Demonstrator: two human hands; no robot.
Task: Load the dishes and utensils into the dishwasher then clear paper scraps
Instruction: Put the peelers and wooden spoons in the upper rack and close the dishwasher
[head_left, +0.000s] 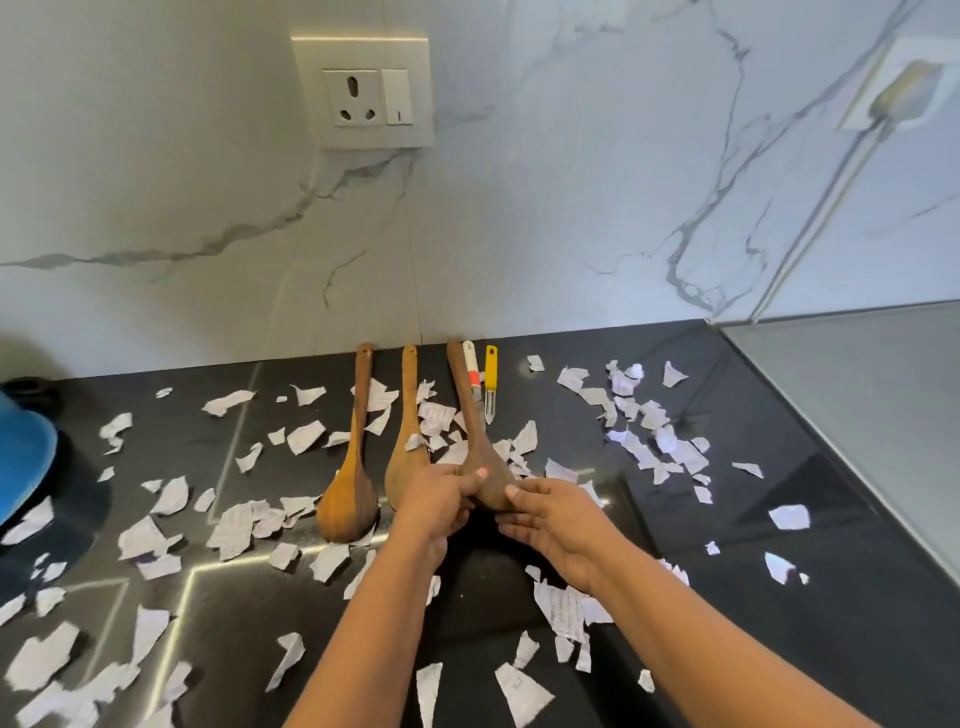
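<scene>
Three wooden spoons lie side by side on the black countertop (779, 597), handles toward the wall: a light one (352, 488) on the left, a middle one (408, 441), and a dark one (470, 415) on the right. My left hand (439, 501) and my right hand (550, 519) both pinch the bowl end of the dark spoon. Behind it lie a white-and-red tool (471, 371) and a yellow-handled peeler (490, 382). Torn paper scraps (236, 525) are strewn all over the counter.
A marble wall with a socket plate (363, 91) rises behind the counter. A blue object (21, 457) sits at the left edge. A grey glass surface (857, 395) lies at the right. More scraps (644, 431) cluster right of the utensils.
</scene>
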